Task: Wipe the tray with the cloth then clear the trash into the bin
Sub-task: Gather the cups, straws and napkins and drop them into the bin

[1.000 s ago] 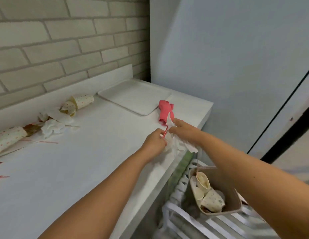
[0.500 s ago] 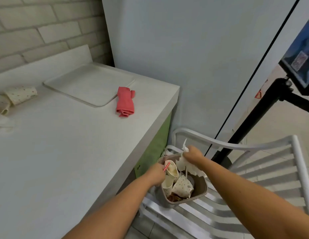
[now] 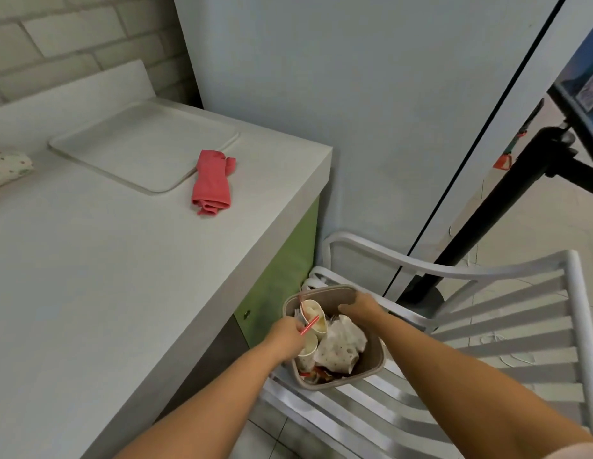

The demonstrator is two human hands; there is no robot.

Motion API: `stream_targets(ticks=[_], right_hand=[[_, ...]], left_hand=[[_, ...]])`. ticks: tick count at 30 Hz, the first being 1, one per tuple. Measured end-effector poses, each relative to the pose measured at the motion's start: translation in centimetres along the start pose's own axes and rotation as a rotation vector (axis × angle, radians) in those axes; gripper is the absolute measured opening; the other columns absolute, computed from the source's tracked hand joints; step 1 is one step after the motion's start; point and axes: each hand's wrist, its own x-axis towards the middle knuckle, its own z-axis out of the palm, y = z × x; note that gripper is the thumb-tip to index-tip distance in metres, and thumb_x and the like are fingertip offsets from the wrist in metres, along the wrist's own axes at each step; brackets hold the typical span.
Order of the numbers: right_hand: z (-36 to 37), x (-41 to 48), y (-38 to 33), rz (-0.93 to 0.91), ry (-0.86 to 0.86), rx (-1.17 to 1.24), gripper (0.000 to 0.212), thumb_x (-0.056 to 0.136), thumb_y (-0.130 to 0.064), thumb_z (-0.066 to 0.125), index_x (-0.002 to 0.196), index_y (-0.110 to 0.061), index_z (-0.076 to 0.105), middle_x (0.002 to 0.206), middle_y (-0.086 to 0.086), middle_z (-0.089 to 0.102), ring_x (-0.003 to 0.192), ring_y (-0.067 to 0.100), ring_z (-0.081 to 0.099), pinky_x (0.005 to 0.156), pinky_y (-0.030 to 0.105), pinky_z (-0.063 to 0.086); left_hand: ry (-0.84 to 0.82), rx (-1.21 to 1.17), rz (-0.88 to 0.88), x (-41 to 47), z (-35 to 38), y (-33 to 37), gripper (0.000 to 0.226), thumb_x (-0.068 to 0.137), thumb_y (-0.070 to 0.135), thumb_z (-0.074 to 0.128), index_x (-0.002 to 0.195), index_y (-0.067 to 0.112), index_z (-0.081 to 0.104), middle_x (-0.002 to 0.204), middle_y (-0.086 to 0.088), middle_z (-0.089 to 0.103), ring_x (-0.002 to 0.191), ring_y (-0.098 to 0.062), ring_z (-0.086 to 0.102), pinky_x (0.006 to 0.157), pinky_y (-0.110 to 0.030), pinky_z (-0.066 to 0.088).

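Clearing trash: our left hand (image 3: 286,336) pinched a red straw (image 3: 310,324) over the bin (image 3: 321,287), right hand (image 3: 360,309) loose, empty; next, we judged, drop it.

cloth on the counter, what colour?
Plain pinkish red, no pattern. The cloth lies folded beside the tray; the head view, the only one, shows it clearly.

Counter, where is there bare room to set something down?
Bare: the wide counter stretch in front of the tray and red cloth, to the near edge; the tray itself too. Crowded: the bin on the chair, full of trash.
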Motion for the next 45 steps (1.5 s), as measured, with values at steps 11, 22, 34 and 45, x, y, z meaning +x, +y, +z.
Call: stream_targets(ticks=[11,22,34,45], right_hand=[[-2.0,-2.1,-1.9,-0.155,-0.655,0.674,0.023,0.097,-0.009,0.048,0.080,-0.007,0.064,0.063,0.001,0.065,0.054,0.007,0.055,0.051,0.016,0.044],[-2.9,-1.4,-0.8,-0.154,-0.146,-0.020,0.020,0.091,-0.007,0.055,0.073,-0.014,0.050,0.073,0.008,0.065,0.062,0.019,0.067,0.063,0.022,0.057],[-1.1,-2.2,-0.8,0.007,-0.318,-0.563,0.039,0.088,-0.022,0.064,0.121,-0.003,0.059,0.095,0.009,0.066,0.093,0.021,0.067,0.081,0.026,0.054],[-3.0,-8.9,-15.5,-0.224,-0.457,-0.707,0.028,0.095,-0.018,0.050,0.116,-0.001,0.058,0.072,0.008,0.062,0.055,0.016,0.057,0.054,0.025,0.046]], left_hand=[[0.175,-0.307,0.136,0.6,1.7,3.2,0.020,0.095,0.001,0.038,0.090,0.011,0.055,0.066,-0.001,0.052,0.054,-0.011,0.048,0.052,-0.019,0.044],[0.245,-0.214,0.107,0.7,1.6,2.5,0.029,0.094,0.005,0.047,0.122,0.010,0.050,0.096,0.008,0.049,0.099,-0.015,0.049,0.080,-0.017,0.036],[0.351,-0.141,0.150,-0.9,-1.0,1.3,0.034,0.091,0.008,0.054,0.124,0.011,0.052,0.128,-0.007,0.048,0.115,-0.019,0.051,0.089,-0.021,0.037],[0.727,-0.302,0.450,-6.9,-8.2,1.2,0.017,0.093,0.010,0.049,0.103,0.007,0.062,0.093,-0.006,0.061,0.080,-0.014,0.054,0.064,-0.012,0.039]])
